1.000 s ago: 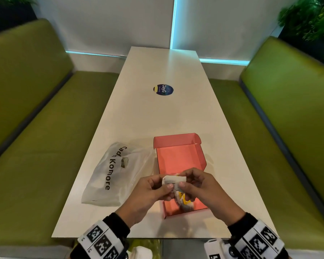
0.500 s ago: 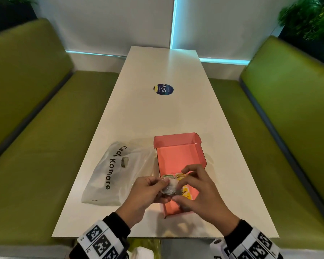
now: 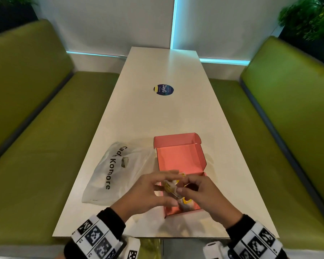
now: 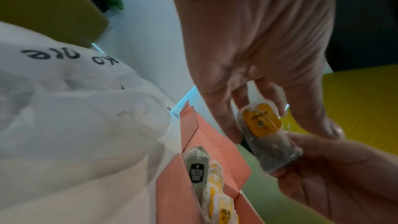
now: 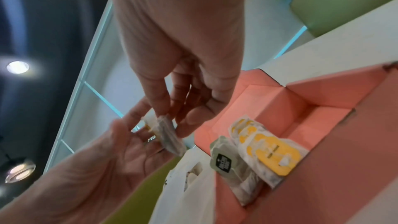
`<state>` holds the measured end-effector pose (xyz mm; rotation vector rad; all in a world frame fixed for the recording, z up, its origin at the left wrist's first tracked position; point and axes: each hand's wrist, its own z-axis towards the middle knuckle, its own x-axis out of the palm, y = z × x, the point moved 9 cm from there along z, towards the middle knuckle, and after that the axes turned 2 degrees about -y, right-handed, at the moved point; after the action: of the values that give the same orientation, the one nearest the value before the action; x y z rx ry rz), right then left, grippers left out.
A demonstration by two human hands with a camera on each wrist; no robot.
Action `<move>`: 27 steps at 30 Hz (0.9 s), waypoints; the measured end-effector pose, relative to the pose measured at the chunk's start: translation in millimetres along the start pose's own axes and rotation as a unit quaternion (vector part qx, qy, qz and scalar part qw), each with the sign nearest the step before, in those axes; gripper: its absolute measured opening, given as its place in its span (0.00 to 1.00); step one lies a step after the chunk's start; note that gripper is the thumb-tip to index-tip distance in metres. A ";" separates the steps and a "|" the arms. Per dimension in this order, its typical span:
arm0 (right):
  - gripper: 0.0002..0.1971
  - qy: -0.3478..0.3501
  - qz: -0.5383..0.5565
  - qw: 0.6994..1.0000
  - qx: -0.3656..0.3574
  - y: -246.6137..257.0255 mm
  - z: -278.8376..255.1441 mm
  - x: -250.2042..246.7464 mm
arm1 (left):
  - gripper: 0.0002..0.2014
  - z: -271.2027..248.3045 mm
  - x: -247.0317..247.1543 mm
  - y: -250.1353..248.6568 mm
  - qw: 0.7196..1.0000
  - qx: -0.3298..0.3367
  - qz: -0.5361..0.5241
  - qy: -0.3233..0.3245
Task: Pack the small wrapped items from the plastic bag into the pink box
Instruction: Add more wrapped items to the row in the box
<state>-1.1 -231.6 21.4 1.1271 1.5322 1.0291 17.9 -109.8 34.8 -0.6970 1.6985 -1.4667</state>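
Observation:
Both hands meet over the near left part of the open pink box [image 3: 202,161]. Between them is a small wrapped item with a yellow label [image 3: 170,185]. My left hand [image 3: 162,187] holds its labelled end [image 4: 261,120] between fingers and thumb. My right hand [image 3: 185,188] pinches the other end [image 5: 167,128]. Several wrapped items [image 3: 186,205] lie in a row at the box's near end, most with yellow labels [image 5: 273,156] and one with a black label [image 4: 197,170]. The white plastic bag [image 3: 110,174] lies flat to the left of the box.
The long white table [image 3: 157,118] runs away from me, with a round dark sticker [image 3: 163,89] at its middle. Green benches [image 3: 36,137] stand along both sides. The box's lid [image 3: 176,140] stands open at its far side.
Both hands have kept hold of the wrapped item and turned it between them, so its yellow label shows. They have come slightly lower over the box's near end.

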 end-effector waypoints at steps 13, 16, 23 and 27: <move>0.09 -0.020 0.009 0.996 -0.086 17.7 -8.0 -7.1 | 0.07 -0.6 -14.8 13.9 0.975 -0.086 -0.164 -0.127; 0.13 -0.051 -0.060 0.988 -0.131 23.4 -7.1 -6.1 | 0.08 -1.6 -12.0 14.5 0.973 -0.104 -0.175 -0.111; 0.15 -0.062 -0.119 0.980 -0.149 21.4 -4.6 -2.6 | 0.02 -3.2 -6.1 21.3 0.963 -0.159 -0.187 -0.112; 0.05 -0.055 -0.115 0.980 -0.155 26.5 -7.5 -0.6 | 0.07 -3.7 -16.7 25.8 0.951 -0.165 -0.185 -0.188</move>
<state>-3.5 -227.0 48.5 0.7586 1.3242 0.9884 26.0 -89.3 13.0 -1.4440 1.5771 -1.1900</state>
